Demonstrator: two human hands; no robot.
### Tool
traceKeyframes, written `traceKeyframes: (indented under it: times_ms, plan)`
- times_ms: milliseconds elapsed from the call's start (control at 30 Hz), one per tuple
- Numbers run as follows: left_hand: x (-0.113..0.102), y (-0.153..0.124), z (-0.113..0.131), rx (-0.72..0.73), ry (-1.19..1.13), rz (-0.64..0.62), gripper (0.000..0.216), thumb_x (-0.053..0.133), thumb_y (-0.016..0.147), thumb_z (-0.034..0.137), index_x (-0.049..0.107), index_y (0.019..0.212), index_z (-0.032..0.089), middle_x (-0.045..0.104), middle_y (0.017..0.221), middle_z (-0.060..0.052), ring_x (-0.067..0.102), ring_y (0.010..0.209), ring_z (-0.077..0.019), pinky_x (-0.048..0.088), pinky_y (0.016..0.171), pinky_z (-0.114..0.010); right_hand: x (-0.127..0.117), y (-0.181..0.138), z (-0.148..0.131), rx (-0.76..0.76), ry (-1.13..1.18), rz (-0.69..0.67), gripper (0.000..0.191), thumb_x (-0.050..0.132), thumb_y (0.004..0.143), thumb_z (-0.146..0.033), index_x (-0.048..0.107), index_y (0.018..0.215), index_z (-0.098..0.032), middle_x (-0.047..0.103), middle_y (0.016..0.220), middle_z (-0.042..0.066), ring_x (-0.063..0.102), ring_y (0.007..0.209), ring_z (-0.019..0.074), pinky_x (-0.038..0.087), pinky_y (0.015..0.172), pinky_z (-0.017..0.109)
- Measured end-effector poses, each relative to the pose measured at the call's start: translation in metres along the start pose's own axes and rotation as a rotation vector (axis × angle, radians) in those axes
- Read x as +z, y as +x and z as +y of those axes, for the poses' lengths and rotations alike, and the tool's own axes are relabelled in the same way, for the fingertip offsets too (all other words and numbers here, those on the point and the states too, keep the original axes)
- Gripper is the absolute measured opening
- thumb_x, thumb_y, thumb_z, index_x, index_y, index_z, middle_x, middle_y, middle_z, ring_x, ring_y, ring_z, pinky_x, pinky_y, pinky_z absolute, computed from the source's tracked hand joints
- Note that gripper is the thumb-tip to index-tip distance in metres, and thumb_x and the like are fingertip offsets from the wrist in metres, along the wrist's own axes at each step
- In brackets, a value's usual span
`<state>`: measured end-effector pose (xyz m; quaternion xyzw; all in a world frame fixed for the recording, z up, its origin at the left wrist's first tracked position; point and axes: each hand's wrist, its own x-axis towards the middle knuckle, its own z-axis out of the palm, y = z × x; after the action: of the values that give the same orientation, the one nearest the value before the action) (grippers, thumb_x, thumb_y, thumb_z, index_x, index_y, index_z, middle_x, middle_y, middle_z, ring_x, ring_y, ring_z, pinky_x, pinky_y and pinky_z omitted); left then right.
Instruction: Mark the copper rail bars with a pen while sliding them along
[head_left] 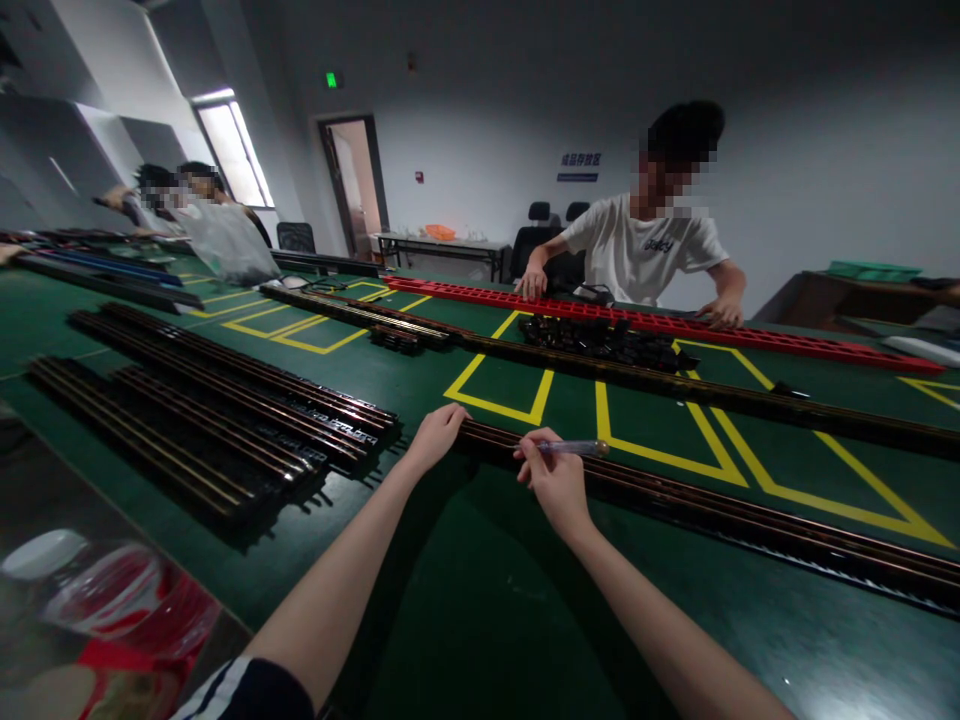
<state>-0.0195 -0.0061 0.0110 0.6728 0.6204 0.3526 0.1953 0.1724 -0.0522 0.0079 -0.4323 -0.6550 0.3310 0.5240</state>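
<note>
A long black rail (720, 508) with copper-coloured strips lies across the green table in front of me. My left hand (436, 438) is closed on its left end, fingertips on the top edge. My right hand (559, 488) pinches a slim screwdriver-like tool (574, 448) with a clear handle, held almost level just above the rail. The tool's thin tip points left towards the strips; whether it touches them I cannot tell. To the left of my hands lie several similar black rails (187, 440) side by side.
Across the table a person in a white shirt rests both hands on a long red rail (630, 318). Before it lies a heap of small black parts (600, 342). Another dark rail (675, 385) crosses the table. A clear plastic jar (112, 590) stands at lower left.
</note>
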Motion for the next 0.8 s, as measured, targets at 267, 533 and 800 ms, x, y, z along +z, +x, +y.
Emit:
traceKeyframes:
  times_ms: [267,533,800]
  plan:
    - [0.004,0.000,-0.003,0.084,0.024,0.041,0.033,0.032,0.087,0.027,0.061,0.074,0.018,0.065,0.083,-0.005,0.059,0.083,-0.0185,0.044,0.078,-0.027,-0.010,-0.001,0.001,0.055,0.068,-0.055,0.042,0.055,0.080,-0.059,0.060,0.080,-0.017,0.067,0.074,0.007,0.062,0.052,0.0148,0.048,0.041,0.024]
    - [0.004,-0.013,0.017,0.295,0.264,0.047,0.030,0.034,0.084,0.014,0.062,0.092,0.019,0.067,0.100,-0.006,0.058,0.097,-0.0192,0.037,0.092,-0.035,-0.015,-0.001,-0.003,0.078,0.058,-0.031,0.038,0.057,0.080,-0.054,0.062,0.078,-0.017,0.069,0.074,0.007,0.062,0.050,0.0145,0.046,0.039,0.023]
    - [0.014,-0.026,0.030,0.496,0.444,-0.103,0.042,0.041,0.079,0.014,0.056,0.118,0.013,0.062,0.121,-0.010,0.054,0.111,-0.0235,0.033,0.100,-0.041,-0.029,-0.007,-0.001,0.143,0.110,-0.012,0.041,0.066,0.071,-0.056,0.065,0.080,-0.016,0.069,0.071,0.006,0.060,0.050,0.0137,0.044,0.039,0.021]
